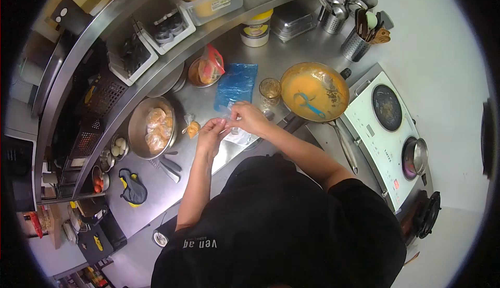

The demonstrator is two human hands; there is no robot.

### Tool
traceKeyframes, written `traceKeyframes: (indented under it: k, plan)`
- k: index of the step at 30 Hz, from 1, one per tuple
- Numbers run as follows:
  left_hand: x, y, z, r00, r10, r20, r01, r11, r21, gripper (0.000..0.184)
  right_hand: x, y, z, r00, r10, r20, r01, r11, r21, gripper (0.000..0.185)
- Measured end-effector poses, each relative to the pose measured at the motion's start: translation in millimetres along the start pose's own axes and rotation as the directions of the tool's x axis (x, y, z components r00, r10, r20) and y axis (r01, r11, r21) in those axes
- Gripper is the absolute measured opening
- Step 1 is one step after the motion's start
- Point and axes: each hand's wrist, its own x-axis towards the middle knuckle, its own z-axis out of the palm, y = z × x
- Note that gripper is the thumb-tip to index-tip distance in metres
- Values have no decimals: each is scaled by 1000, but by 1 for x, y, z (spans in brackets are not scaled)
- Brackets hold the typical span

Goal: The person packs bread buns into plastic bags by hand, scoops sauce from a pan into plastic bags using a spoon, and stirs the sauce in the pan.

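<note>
Between my hands is a thin clear plastic bag [226,112], pinched by the fingers of my left hand [210,133] and of my right hand [247,117]. Just beyond them, a stack of blue plastic bags [237,82] lies flat on the steel counter. To the left of my left hand sits a small knotted bag of orange food [192,129]. A large steel bowl [136,141] farther left holds several similar filled bags. On the right stands a pan [291,69] of orange sauce with a blue utensil [309,104] in it. A glass jar [270,91] is beside the pan.
A two-plate cooktop [376,137] stands at the right, with a small steel pot [418,156] on it. Knives [169,168] and a black-and-yellow object [133,187] lie at left. A utensil holder [355,47] and yellow-lidded tub [256,30] stand behind. A shelf [211,27] overhangs the counter.
</note>
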Motion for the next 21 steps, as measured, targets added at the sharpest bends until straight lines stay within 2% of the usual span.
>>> traceKeyframes:
  k: [1, 2, 3, 4, 5, 7, 8, 9, 10, 11, 12, 13, 14, 15, 16, 17, 18, 19, 20, 21]
  plan:
    - [3, 2, -3, 1000, 0, 1, 0, 1000, 0, 4, -1, 0, -2, 1000, 22, 2, -22, 999, 42, 28]
    - [6, 5, -8, 999, -35, 33, 40, 988, -147, 5, -3, 8, -1, 1000, 22, 2, -23, 999, 40, 28]
    - [9, 7, -10, 995, -66, 69, 83, 954, -289, 6, -6, 21, 2, 996, 91, 2, -90, 989, 117, 32]
    - [7, 13, -8, 998, -41, 56, 56, 953, -297, 6, -9, 27, 1, 987, 158, 8, -156, 969, 193, 35]
    - [6, 18, -5, 998, -39, 57, 55, 952, -300, 6, -12, 33, -2, 988, 156, 9, -155, 969, 191, 35]
    - [6, 27, -3, 992, 8, 125, 40, 925, -379, 10, -22, 38, -11, 946, 303, 116, -323, 915, 242, 37]
    - [6, 27, 1, 993, 11, 115, 35, 923, -384, 10, -25, 41, -15, 910, 348, 225, -396, 891, 224, 33]
    - [7, 25, 8, 993, 81, 90, -65, 984, -167, 14, -28, 50, -16, 909, 341, 238, -393, 892, 224, 33]
    - [7, 25, 14, 985, 154, 78, -159, 985, 63, 18, -30, 60, -15, 943, 269, 194, -316, 908, 277, 32]
    - [7, 28, 18, 985, 162, 60, -166, 984, 63, 18, -30, 69, -10, 970, 194, 148, -233, 915, 328, 31]
    - [6, 32, 24, 976, 184, 118, -211, 937, 279, 22, -26, 57, -15, 970, 181, 162, -227, 916, 332, 31]
    - [6, 38, 30, 966, 189, 179, -253, 841, 478, 26, -20, 31, -29, 974, 221, 56, -225, 891, 395, 31]
    - [3, 43, 39, 967, 193, 167, -250, 842, 477, 26, -17, 19, -38, 969, 246, 6, -225, 876, 427, 31]
    - [0, 49, 50, 938, 177, 297, -295, 860, 418, 28, -14, 7, -46, 962, 270, -44, -221, 861, 459, 32]
    - [-1, 51, 56, 890, 163, 425, -328, 876, 353, 30, -7, 5, -53, 991, 122, 60, -133, 955, 266, 32]
    - [-1, 51, 56, 891, 159, 426, -326, 876, 355, 30, -3, 7, -57, 982, -8, 187, -7, 997, 77, 32]
    - [1, 52, 54, 905, 191, 381, -384, 752, 535, 30, 0, 13, -59, 983, -8, 184, -7, 997, 78, 32]
    - [4, 53, 52, 910, 239, 340, -414, 593, 691, 31, 3, 21, -61, 977, 152, 153, -176, 971, 163, 31]
    - [11, 50, 45, 909, 246, 336, -415, 592, 691, 31, 5, 27, -62, 941, 307, 141, -334, 909, 248, 29]
    - [20, 43, 32, 905, 325, 275, -405, 459, 791, 30, 2, 29, -62, 941, 302, 151, -332, 910, 249, 29]
